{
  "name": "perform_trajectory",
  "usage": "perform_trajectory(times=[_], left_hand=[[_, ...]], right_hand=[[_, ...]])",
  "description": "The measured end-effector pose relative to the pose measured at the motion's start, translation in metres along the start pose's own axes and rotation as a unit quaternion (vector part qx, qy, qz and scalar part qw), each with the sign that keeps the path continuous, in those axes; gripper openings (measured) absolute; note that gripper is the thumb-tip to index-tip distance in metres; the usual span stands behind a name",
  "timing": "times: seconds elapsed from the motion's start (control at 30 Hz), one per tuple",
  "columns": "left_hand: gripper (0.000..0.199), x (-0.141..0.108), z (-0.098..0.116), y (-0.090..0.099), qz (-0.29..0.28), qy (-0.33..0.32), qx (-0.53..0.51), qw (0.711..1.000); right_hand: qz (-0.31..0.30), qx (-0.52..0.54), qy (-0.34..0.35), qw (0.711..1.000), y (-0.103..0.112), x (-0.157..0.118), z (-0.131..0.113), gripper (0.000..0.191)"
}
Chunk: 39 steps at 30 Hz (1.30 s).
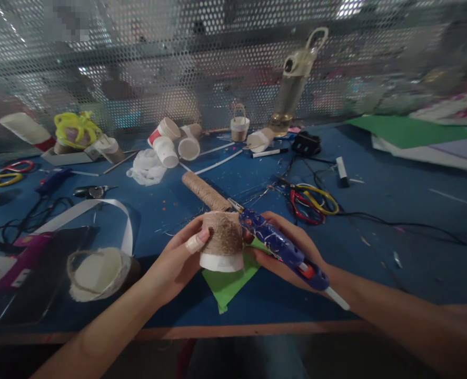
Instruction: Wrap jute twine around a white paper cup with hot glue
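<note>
I find the cup [222,237] just off centre towards six o'clock, wrapped in brown twine, its lower band bare white. My left hand [186,260] grips it, fingers curled; my right hand [296,234] is wrapped round a blue glue gun [276,245].

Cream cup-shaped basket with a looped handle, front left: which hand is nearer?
Left. The left hand, holding the twine-wrapped white cup, is right of the basket; the right hand, holding the blue glue gun, is farther right.

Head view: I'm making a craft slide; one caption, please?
Left hand holds a twine-wrapped cup; right hand holds a blue glue gun.
</note>
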<state>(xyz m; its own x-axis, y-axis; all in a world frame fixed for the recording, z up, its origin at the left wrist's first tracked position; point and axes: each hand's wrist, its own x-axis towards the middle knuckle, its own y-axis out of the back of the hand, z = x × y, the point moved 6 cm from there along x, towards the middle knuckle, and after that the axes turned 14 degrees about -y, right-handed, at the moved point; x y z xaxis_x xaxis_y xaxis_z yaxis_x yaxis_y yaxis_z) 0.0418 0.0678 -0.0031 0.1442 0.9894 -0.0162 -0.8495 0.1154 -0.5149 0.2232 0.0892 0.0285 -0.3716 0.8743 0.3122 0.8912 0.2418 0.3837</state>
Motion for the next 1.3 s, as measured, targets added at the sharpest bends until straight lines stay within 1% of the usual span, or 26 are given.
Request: perform_trajectory(times=[0.07, 0.2, 0.33, 0.4, 0.47, 0.53, 0.6, 0.73, 0.83, 0.9, 1.07, 1.17, 1.3], left_hand=[[0.042, 0.001, -0.001, -0.001, -0.003, 0.001, 0.001, 1.000], [0.042, 0.001, 0.000, -0.005, -0.012, 0.002, 0.004, 1.000], [0.044, 0.000, 0.002, -0.004, -0.005, 0.009, 0.015, 1.000], [0.046, 0.000, 0.002, -0.004, 0.001, 0.014, 0.020, 1.000], [0.046, 0.001, 0.003, -0.002, 0.012, 0.010, 0.019, 1.000], [0.043, 0.001, 0.003, -0.002, 0.018, 0.001, 0.014, 1.000], [0.040, 0.002, 0.004, -0.001, 0.021, -0.006, 0.012, 1.000], [0.038, 0.001, 0.006, 0.001, 0.039, -0.012, 0.024, 0.999], [0.039, 0.002, 0.009, 0.003, 0.041, -0.024, 0.034, 0.998], [0.040, 0.003, 0.009, 0.003, 0.037, -0.028, 0.046, 0.998], [0.041, 0.002, 0.009, 0.003, 0.030, -0.035, 0.060, 0.997], [0.040, 0.001, 0.009, 0.004, 0.039, -0.036, 0.052, 0.997], [0.037, 0.001, 0.008, 0.004, 0.037, -0.039, 0.041, 0.998]], right_hand=[[-0.007, -0.014, 0.019, 1.000, -0.001, -0.001, 0.002, 0.029], [-0.051, -0.043, 0.050, 0.997, -0.004, -0.001, 0.007, 0.028], [-0.060, -0.055, 0.050, 0.995, -0.005, -0.001, 0.007, 0.026], [-0.045, -0.068, 0.032, 0.996, -0.005, -0.002, 0.007, 0.029], [-0.010, -0.066, 0.015, 0.998, -0.003, -0.003, 0.004, 0.031], [0.024, -0.045, 0.017, 0.999, 0.000, -0.004, 0.000, 0.028], [0.032, -0.018, 0.013, 0.999, 0.000, -0.004, -0.002, 0.025], [-0.012, 0.023, -0.026, 0.999, 0.000, -0.002, -0.001, 0.024], [-0.044, 0.045, -0.068, 0.996, 0.000, -0.001, 0.003, 0.017], [-0.048, 0.070, -0.095, 0.992, 0.001, -0.002, 0.007, 0.013], [-0.053, 0.120, -0.145, 0.981, 0.000, 0.001, 0.013, 0.011], [-0.062, 0.143, -0.184, 0.971, -0.001, 0.004, 0.015, 0.016], [-0.065, 0.144, -0.228, 0.961, -0.002, 0.005, 0.022, 0.020]])
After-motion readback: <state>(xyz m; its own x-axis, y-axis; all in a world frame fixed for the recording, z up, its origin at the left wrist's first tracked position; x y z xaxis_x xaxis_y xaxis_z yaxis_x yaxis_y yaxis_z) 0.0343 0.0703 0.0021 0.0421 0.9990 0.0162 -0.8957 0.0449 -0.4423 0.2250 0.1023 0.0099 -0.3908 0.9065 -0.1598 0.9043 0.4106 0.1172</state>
